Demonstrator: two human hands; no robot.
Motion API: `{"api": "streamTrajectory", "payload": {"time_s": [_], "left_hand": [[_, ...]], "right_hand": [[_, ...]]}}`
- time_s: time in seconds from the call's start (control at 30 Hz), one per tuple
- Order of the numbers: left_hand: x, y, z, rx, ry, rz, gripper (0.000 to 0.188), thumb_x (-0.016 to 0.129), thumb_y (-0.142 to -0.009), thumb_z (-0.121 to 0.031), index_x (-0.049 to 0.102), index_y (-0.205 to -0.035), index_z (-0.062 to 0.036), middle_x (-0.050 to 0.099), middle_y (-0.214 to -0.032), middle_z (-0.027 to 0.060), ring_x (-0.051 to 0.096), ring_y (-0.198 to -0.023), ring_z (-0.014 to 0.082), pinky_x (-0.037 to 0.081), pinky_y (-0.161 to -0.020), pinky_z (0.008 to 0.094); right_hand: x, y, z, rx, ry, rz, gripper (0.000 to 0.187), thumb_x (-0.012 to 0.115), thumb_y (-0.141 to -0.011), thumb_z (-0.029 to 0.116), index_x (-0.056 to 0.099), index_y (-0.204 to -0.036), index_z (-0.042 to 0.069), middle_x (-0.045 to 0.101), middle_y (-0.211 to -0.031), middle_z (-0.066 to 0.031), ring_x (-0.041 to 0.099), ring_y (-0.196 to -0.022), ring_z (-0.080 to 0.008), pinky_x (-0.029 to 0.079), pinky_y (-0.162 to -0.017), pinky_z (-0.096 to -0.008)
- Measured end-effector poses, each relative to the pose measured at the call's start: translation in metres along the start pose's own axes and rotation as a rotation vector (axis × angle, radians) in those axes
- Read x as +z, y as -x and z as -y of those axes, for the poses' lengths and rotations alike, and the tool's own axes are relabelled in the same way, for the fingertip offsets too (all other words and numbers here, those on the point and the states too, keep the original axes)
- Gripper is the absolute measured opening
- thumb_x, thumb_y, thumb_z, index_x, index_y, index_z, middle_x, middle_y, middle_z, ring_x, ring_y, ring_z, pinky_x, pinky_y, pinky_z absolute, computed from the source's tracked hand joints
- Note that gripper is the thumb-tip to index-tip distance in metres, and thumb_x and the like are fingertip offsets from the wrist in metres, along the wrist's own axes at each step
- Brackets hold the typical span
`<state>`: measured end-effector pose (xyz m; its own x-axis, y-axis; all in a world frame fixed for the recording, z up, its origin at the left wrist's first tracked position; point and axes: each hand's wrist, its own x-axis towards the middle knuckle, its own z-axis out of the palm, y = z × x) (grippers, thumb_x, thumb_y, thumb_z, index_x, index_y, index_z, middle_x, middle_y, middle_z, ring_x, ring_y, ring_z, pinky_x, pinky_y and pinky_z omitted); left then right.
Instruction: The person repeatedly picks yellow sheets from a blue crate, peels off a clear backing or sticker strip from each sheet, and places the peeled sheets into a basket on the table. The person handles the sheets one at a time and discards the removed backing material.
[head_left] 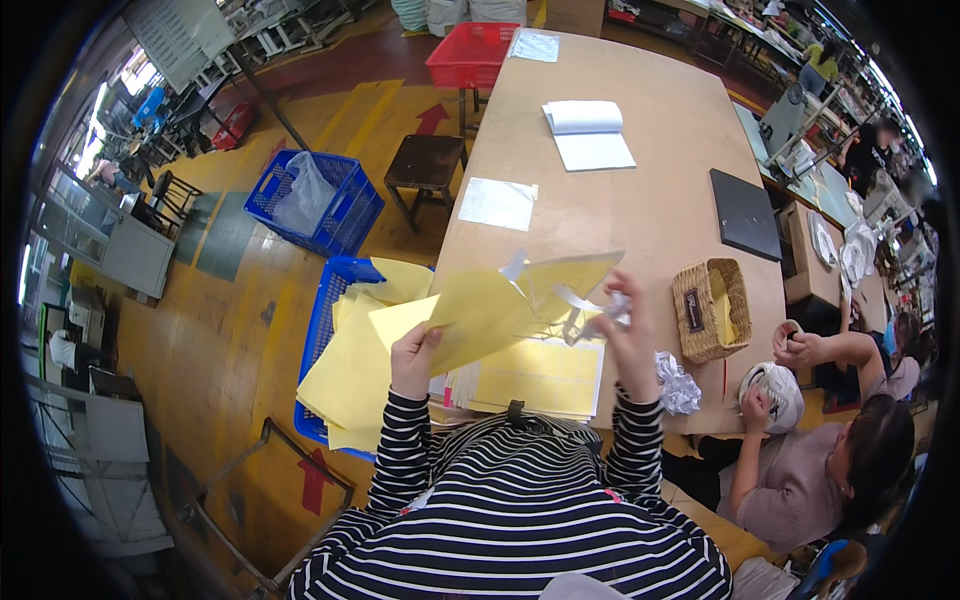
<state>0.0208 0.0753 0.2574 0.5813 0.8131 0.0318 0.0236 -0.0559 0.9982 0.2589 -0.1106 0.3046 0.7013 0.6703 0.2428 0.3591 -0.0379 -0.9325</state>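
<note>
My left hand (412, 362) is closed on the left edge of a yellow sheet (475, 310), which is raised and tilted over the near edge of the table. My right hand (630, 345), somewhat blurred, pinches a crumpled white paper strip (578, 302) at the sheet's right side. Part of the strip still touches the yellow sheet, as far as I can see. Beneath them lies a stack of yellow and white sheets (540, 378) against my body. More yellow sheets (355, 375) fill a blue crate (318, 340) on my left. A crumpled white paper (677, 384) rests right of my right hand.
On the table are a wicker basket (708, 312), a black flat panel (745, 214), a white pad (590, 140) and a taped sheet (498, 204). A co-worker (800, 470) handles a white item at right. Another blue crate (330, 205) and a stool (425, 165) stand left.
</note>
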Motion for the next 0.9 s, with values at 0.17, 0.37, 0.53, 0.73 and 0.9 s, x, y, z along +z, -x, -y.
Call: {"api": "streamTrajectory", "payload": {"time_s": [0.17,0.37,0.53,0.73,0.9], "left_hand": [[0.016,0.008,-0.005,0.111,-0.247,0.056,0.025,0.058,-0.094,-0.017,0.064,-0.105,0.004,0.068,-0.082,0.0092,0.061,-0.075,0.0126,0.048,-0.07,0.0258],[0.028,0.02,-0.02,0.108,-0.21,0.23,0.021,0.061,-0.089,-0.008,0.064,-0.106,0.003,0.069,-0.094,0.0124,0.066,-0.085,0.0184,0.05,-0.077,0.0278],[0.046,0.028,-0.031,0.026,-0.086,0.136,0.031,0.064,-0.09,-0.018,0.062,-0.11,0.0058,0.068,-0.096,0.0119,0.064,-0.086,0.0151,0.05,-0.076,0.0273],[0.028,0.009,-0.025,-0.151,0.341,-0.088,0.031,0.061,-0.093,-0.026,0.064,-0.102,0.0041,0.067,-0.095,0.0065,0.062,-0.082,0.0133,0.05,-0.073,0.026],[-0.001,-0.004,-0.012,-0.272,0.607,-0.138,0.031,0.061,-0.092,-0.022,0.059,-0.112,0.0013,0.065,-0.107,0.0099,0.063,-0.095,0.0183,0.048,-0.087,0.0302]], "right_hand": [[0.041,-0.012,0.031,-0.213,0.05,0.045,0.064,0.073,-0.077,0.013,0.045,-0.134,0.004,0.041,-0.135,-0.0187,0.044,-0.123,-0.0317,0.038,-0.1,-0.0395],[0.066,-0.01,0.033,-0.206,-0.046,-0.002,0.032,0.062,-0.078,-0.003,0.067,-0.109,0.006,0.054,-0.127,-0.0136,0.048,-0.122,-0.0365,0.04,-0.101,-0.0423],[0.087,0.007,0.032,-0.428,0.152,0.17,0.042,0.055,-0.076,-0.012,0.064,-0.114,0.004,0.058,-0.126,-0.0128,0.051,-0.122,-0.0329,0.039,-0.103,-0.0402],[0.052,-0.002,0.014,0.293,-0.964,-0.032,0.025,0.045,-0.099,0.016,0.061,-0.113,0.003,0.063,-0.112,-0.0097,0.058,-0.104,-0.0191,0.044,-0.095,-0.0324],[-0.009,-0.01,-0.019,0.241,-1.692,-0.128,0.015,0.048,-0.095,0.015,0.06,-0.103,0.013,0.061,-0.1,-0.0046,0.055,-0.103,-0.0181,0.039,-0.101,-0.0401]]}}
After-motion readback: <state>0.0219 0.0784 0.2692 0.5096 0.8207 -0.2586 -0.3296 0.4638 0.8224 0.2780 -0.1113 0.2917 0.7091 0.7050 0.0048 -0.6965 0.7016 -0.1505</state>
